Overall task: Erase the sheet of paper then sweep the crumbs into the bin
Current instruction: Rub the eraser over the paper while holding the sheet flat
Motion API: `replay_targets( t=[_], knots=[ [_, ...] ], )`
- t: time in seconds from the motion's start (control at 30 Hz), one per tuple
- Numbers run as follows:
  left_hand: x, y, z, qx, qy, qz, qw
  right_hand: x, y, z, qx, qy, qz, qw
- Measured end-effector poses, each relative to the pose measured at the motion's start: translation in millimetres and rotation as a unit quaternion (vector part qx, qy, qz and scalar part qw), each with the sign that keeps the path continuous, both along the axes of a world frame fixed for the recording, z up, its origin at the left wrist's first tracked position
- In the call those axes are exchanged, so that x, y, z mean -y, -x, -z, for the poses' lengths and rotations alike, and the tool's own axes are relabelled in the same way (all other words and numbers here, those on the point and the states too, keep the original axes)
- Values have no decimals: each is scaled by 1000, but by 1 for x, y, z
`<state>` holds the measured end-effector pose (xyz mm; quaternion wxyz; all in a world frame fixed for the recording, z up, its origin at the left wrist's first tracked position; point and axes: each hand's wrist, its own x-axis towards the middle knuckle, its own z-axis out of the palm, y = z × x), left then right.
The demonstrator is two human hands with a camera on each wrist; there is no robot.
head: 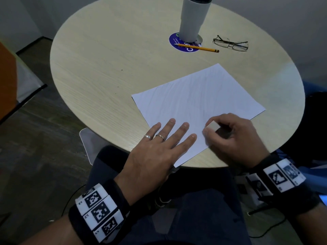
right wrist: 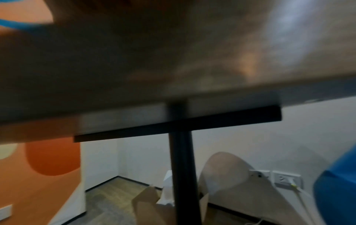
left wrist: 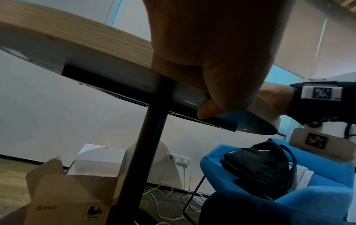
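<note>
A white sheet of paper (head: 196, 101) lies on the round wooden table (head: 109, 55), near its front edge. My left hand (head: 159, 144) lies flat with spread fingers on the sheet's near left corner, its thumb (left wrist: 204, 109) hooked under the table's rim. My right hand (head: 231, 137) pinches a white eraser (head: 213, 126) and holds it against the paper's near part. The right wrist view is blurred and shows only the table's underside. A tall grey bin (head: 192, 16) stands on the table's far side. No crumbs can be made out.
A yellow pencil (head: 197, 47) lies across a blue round sticker (head: 184, 45) at the bin's foot, with folded glasses (head: 231, 43) to the right. Under the table are a black pedestal leg (left wrist: 148, 152), a cardboard box (left wrist: 69, 193) and a blue chair with a black bag (left wrist: 258, 166).
</note>
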<state>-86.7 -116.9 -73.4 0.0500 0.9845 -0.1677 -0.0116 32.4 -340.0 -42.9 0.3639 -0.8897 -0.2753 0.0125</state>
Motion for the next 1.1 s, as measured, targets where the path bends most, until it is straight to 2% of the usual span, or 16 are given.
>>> replay_targets(
  t=[0.1,0.23,0.37,0.5,0.67,0.8,0.97,1.1],
  knots=[
    [-1,1,3,1,2,0,1000,7,-8,-3,-8,-25,47,999],
    [-1,-2,5,10,9,-10,1000,-10,14,1,-13,-31,13,999],
    [1,-1,5,20,20,-15,999,-13,13,0,-41,-55,27,997],
    [1,-1,10,49,18,-16,999,-14,13,3,-23,-23,-1,999],
    [2,-1,18,100,27,-19,994,2,-6,3,5,-29,60,998],
    [2,-1,21,124,21,-13,992,-13,12,6,18,-6,-14,1000],
    [3,-1,23,135,33,-20,990,3,-13,8,-17,-51,36,998],
    [2,-1,18,121,26,-20,992,-13,7,7,-1,-33,-20,999]
  ],
)
